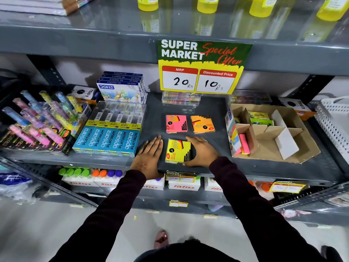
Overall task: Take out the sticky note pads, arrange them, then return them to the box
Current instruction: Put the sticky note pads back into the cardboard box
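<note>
Three sticky note pads lie on the grey shelf: a pink pad and an orange pad side by side at the back, a yellow pad in front of them. My right hand cups the yellow pad's right edge, thumb at its near corner. My left hand lies flat on the shelf just left of that pad, fingers together, holding nothing. The cardboard box with dividers stands at the right; a pink pad and green pads stand in its compartments.
Blue Apsara pencil packs lie left of my left hand, with Doms boxes behind them and glitter tubes further left. A price sign hangs from the upper shelf. A white basket stands far right.
</note>
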`<state>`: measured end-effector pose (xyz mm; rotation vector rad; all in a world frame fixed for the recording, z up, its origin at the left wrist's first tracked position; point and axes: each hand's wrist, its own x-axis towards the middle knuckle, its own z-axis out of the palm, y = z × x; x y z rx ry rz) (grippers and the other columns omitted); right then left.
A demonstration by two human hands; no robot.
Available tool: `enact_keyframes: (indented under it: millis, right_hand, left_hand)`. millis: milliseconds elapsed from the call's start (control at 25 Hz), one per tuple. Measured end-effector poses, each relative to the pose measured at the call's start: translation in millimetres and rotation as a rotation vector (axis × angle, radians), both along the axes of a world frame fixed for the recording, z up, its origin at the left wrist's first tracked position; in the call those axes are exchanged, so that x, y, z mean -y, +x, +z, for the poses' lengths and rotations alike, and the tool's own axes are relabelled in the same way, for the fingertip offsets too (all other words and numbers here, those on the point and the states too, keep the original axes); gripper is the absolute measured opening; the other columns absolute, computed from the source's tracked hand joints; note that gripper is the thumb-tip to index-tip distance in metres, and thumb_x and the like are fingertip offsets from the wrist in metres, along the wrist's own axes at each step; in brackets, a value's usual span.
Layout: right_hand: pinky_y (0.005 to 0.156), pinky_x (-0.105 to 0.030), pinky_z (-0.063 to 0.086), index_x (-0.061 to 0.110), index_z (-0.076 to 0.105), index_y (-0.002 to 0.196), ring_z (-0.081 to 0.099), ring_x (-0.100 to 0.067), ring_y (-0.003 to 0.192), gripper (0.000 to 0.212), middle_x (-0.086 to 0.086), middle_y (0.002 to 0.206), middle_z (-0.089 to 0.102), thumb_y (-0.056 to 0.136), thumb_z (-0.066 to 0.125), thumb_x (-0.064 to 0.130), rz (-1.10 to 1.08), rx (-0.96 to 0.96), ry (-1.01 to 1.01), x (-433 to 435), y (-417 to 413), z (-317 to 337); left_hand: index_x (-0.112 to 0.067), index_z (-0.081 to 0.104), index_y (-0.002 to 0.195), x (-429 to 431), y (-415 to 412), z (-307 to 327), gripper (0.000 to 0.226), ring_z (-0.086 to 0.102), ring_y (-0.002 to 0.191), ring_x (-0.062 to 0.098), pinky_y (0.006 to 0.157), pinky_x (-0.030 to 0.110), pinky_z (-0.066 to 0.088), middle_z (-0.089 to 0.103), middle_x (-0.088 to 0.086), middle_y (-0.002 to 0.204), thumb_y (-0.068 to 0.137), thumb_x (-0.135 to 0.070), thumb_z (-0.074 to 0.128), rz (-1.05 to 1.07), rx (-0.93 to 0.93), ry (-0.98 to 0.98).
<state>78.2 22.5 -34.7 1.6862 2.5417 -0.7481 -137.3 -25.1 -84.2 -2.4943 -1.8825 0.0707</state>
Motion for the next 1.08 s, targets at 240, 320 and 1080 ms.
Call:
enact_keyframes:
  millis: [240, 320, 1080]
  right_hand:
    - [0.117, -0.033, 0.023, 0.013, 0.027, 0.147, 0.025, -0.026, 0.143, 0.101, -0.010, 0.151, 0.035, 0.067, 0.077, 0.050, -0.065, -0.054, 0.139, 22.0, 11.8, 10.4]
    - [0.115, -0.032, 0.026, 0.012, 0.031, 0.145, 0.034, -0.025, 0.138, 0.100, -0.009, 0.146, 0.044, 0.065, 0.076, 0.052, -0.102, -0.103, 0.218, 31.2, 22.8, 21.8]
    - [0.097, -0.046, 0.047, -0.006, 0.053, 0.113, 0.058, -0.041, 0.111, 0.071, -0.027, 0.118, 0.062, 0.071, 0.074, 0.047, -1.297, -0.291, 0.268, 11.1, 154.3, 7.9]
  left_hand:
    - [-0.002, 0.013, 0.143, -1.7, -2.1, -1.0, 0.121, 0.015, 0.139, 0.027, 0.113, 0.042, 0.009, 0.015, 0.016, 0.153, 0.053, -0.065, 0.063, -0.004, 0.060, -0.036]
    - [-0.001, 0.014, 0.143, -2.7, -2.3, -2.7, 0.121, 0.019, 0.138, 0.028, 0.113, 0.044, 0.012, 0.018, 0.017, 0.152, 0.051, -0.063, 0.062, -0.008, 0.083, -0.041]
    - [0.005, 0.030, 0.137, -6.3, -7.3, -13.0, 0.122, 0.034, 0.129, 0.040, 0.105, 0.056, 0.026, 0.034, 0.026, 0.143, 0.037, -0.042, 0.081, -0.064, 0.155, 0.001]
